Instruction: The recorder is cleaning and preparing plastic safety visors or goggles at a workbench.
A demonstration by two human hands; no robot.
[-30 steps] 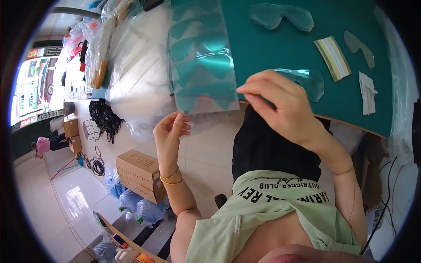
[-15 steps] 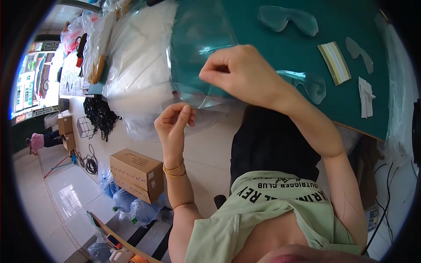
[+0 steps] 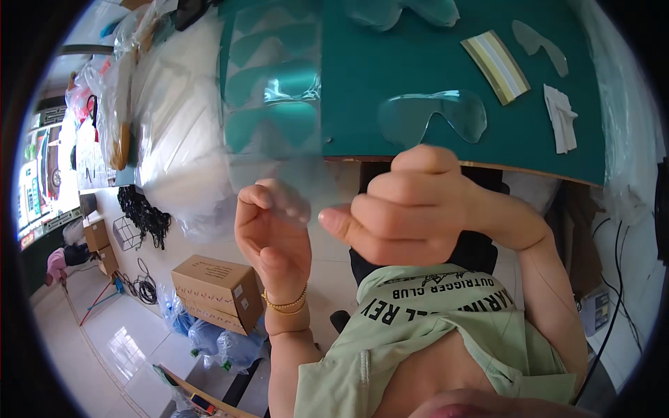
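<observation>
In front of my body my right hand [image 3: 411, 209] is curled like a fist, thumb against the index finger. What it may hold is hidden. To its left my left hand [image 3: 275, 237] is half open, its fingers bent, some smeared by motion, thumb apart. Just beyond it lies a translucent plastic sheet [image 3: 275, 136] with a row of goggle-lens shapes; its near end looks blurred close to my left fingers. A clear goggle lens [image 3: 396, 118] lies on the green tabletop [image 3: 348, 83] past my right hand.
More lenses [image 3: 411, 14] lie at the far edge. A striped strip [image 3: 496, 67], another lens piece [image 3: 540, 45] and a white cloth [image 3: 559, 118] lie right. Plastic-wrapped sheets [image 3: 178, 104] cover the left. A cardboard box [image 3: 212, 289] stands on the floor; a person [image 3: 59, 265] is far left.
My view has shifted, so the table things sit further left. My right hand has come down toward my body and curled up. My left thumb has moved away from its fingers.
</observation>
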